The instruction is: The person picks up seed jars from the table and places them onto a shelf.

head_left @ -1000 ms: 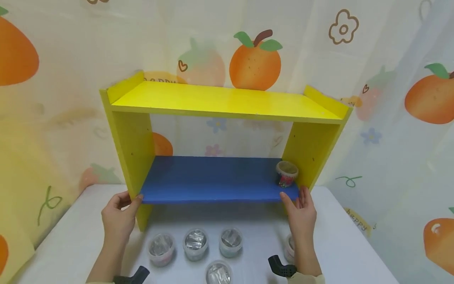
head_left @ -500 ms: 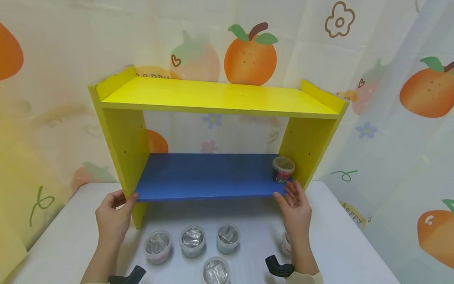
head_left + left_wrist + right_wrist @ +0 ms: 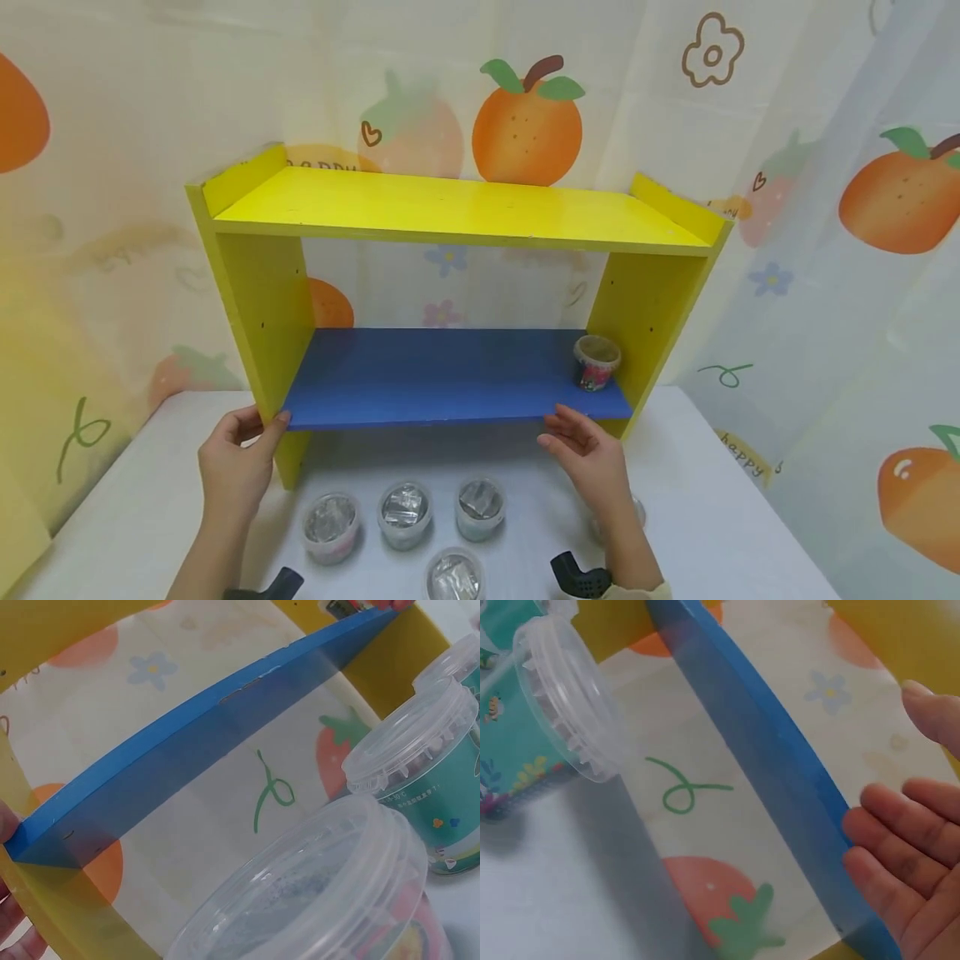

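Note:
A yellow shelf unit (image 3: 450,202) with a blue middle board (image 3: 442,379) stands on the white table. My left hand (image 3: 238,467) grips its left side panel, thumb on the blue board's front corner and fingers round the outer side; the left wrist view shows the thumb and fingertips at its left edge. My right hand (image 3: 588,462) is in front of the blue board's right part, fingers loosely extended and holding nothing. Behind it, a small tub (image 3: 597,362) with a printed label sits at the board's right end.
Several lidded clear tubs stand on the table before the shelf, among them a left one (image 3: 331,527), a middle one (image 3: 405,515) and a front one (image 3: 454,575). Another tub (image 3: 639,510) is partly hidden by the right forearm. A fruit-print curtain (image 3: 795,333) hangs behind.
My right hand has let go of the shelf's right side and moved left in front of the blue board. The left hand keeps its hold. The view has shifted slightly.

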A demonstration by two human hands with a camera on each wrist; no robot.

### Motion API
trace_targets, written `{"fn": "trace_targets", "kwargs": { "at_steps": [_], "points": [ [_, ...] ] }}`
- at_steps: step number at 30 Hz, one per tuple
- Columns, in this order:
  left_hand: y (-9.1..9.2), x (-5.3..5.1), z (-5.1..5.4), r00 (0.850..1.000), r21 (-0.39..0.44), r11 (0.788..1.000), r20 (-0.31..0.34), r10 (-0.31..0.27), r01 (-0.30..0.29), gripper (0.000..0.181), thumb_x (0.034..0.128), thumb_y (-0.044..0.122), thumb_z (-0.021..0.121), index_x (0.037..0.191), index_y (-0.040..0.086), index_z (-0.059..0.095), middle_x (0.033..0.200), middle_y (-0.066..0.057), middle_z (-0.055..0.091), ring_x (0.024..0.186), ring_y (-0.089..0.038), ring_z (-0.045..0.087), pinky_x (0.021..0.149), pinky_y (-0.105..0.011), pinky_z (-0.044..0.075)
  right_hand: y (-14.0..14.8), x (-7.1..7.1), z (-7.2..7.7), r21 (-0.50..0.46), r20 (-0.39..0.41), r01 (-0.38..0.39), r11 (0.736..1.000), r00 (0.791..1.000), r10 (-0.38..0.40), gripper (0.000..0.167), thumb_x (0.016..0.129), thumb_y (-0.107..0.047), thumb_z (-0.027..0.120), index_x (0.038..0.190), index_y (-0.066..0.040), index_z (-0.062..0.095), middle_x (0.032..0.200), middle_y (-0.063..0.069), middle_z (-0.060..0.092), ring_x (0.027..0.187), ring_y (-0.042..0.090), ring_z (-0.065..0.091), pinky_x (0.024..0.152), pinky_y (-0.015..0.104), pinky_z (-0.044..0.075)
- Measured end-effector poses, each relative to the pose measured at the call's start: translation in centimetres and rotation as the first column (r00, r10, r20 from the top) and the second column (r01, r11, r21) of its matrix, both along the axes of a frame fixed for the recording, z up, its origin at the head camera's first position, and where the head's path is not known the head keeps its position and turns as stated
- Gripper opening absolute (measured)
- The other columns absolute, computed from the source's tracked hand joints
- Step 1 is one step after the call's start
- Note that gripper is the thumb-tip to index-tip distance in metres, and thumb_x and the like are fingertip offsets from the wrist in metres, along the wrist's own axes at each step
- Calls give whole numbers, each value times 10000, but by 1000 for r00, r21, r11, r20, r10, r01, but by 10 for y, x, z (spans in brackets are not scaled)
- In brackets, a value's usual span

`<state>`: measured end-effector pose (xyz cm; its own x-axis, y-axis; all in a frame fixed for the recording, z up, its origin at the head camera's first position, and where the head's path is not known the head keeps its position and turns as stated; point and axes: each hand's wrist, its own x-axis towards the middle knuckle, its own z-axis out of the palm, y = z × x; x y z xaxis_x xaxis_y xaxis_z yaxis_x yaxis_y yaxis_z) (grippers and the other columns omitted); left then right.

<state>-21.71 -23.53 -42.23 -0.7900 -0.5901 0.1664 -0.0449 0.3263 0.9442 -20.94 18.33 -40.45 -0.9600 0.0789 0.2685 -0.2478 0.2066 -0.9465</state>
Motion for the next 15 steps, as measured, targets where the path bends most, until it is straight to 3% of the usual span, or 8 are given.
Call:
{"fn": "trace_targets", "kwargs": {
  "at_steps": [5,15],
  "points": [
    [-1,1,-1,1000,-16,1000,2,5,-5,439,886,381,718,1179,64,638,968,85,632,881,38,513,666,-37,440,-6,1,-5,24,44,-70,997,997,69,495,836,-180,787,1290,-58,631,1177,158,694,1065,258,681,847,191,547],
    [2,0,0,1000,15,1000,8,17,-17,451,896,388,704,1208,70,634,1025,10,633,934,-32,511,681,-39,434,-17,0,-12,110,99,-205,972,976,195,503,834,-158,786,1296,-45,623,1191,146,690,1111,262,660,936,267,533]
  ]
}}
